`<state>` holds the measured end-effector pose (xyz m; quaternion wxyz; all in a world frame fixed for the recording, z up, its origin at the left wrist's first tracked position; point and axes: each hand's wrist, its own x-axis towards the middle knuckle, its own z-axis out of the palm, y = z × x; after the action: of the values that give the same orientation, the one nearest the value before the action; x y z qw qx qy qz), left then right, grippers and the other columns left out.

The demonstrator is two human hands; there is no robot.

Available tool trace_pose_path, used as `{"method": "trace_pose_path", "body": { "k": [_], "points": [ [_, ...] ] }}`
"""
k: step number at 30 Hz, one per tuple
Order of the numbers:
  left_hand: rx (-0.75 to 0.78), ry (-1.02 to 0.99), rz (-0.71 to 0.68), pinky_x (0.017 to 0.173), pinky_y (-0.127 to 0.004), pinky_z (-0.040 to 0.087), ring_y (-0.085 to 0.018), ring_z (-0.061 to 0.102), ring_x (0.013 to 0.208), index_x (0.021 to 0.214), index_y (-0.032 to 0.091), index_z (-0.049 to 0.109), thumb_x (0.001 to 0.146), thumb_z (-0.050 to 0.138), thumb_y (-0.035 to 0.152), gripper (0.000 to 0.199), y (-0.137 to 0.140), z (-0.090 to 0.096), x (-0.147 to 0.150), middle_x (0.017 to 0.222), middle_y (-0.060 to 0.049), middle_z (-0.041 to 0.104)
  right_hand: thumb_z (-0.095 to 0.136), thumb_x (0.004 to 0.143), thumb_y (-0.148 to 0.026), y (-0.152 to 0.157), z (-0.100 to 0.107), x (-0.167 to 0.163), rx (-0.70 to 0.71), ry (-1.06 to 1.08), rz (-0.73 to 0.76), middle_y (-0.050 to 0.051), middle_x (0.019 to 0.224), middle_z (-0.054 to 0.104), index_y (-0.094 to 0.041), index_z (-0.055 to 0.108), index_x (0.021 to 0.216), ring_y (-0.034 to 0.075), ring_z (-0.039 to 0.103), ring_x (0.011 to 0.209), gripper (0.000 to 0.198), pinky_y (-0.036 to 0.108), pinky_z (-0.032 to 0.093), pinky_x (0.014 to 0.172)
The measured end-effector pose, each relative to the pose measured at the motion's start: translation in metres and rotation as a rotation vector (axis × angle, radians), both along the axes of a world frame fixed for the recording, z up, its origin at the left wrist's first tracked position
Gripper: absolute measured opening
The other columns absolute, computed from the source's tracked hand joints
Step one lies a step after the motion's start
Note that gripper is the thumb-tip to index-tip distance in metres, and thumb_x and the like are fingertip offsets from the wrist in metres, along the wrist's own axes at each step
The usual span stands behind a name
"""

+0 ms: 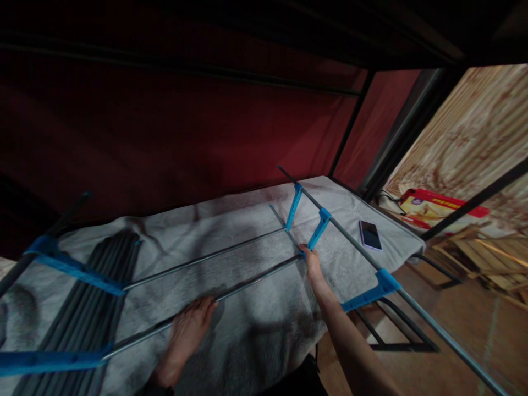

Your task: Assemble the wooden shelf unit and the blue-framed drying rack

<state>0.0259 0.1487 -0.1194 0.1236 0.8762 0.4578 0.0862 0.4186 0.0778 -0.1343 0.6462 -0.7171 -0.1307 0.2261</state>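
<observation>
On the grey cloth, a frame of metal tubes and blue plastic connectors stands partly joined. My left hand [190, 330] is closed over the nearer metal tube [264, 276], its fingers partly hidden behind the back of the hand. My right hand [312, 263] grips the lower end of a blue connector [318, 230], where that tube meets it. Behind this runs a second metal tube [206, 257], ending at another blue connector [293, 207]. A long tube [355, 242] passes through the connectors' upper ends. At left, more blue connectors [78, 269] hold the tubes' other ends.
A bundle of dark tubes [93, 308] lies at left beneath the frame. To the right, a phone [370, 235] rests on the grey cloth [247, 225]. Black bars [350, 126] surround the bed-like surface. Beyond are a red and yellow box [437, 206] and wooden slats [482, 256].
</observation>
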Motion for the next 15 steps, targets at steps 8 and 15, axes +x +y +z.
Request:
{"method": "trace_pose_path", "body": {
  "k": [8,15],
  "points": [
    [0.07,-0.339,0.036,0.098,-0.043,0.056,-0.026,0.069,0.108,0.112,0.022,0.068,0.098,0.043,0.056,0.045,0.018,0.0,-0.003,0.114,-0.009,0.073,0.049,0.084,-0.041,-0.046,-0.016,-0.058,-0.01,-0.361,-0.102,0.01,0.136,0.06,-0.024,0.05,0.132,0.025,0.055,0.129,0.05,0.041,0.041,0.113],
    [0.342,-0.205,0.067,0.098,-0.051,0.05,-0.034,0.06,0.113,0.131,0.012,0.06,0.102,0.034,0.044,0.05,0.084,0.006,0.046,0.127,-0.018,0.064,0.045,0.082,-0.021,0.021,0.001,-0.032,0.015,-0.56,0.127,0.013,0.144,0.056,-0.018,0.05,0.139,0.023,0.048,0.139,0.057,0.044,0.035,0.12]
  ]
}}
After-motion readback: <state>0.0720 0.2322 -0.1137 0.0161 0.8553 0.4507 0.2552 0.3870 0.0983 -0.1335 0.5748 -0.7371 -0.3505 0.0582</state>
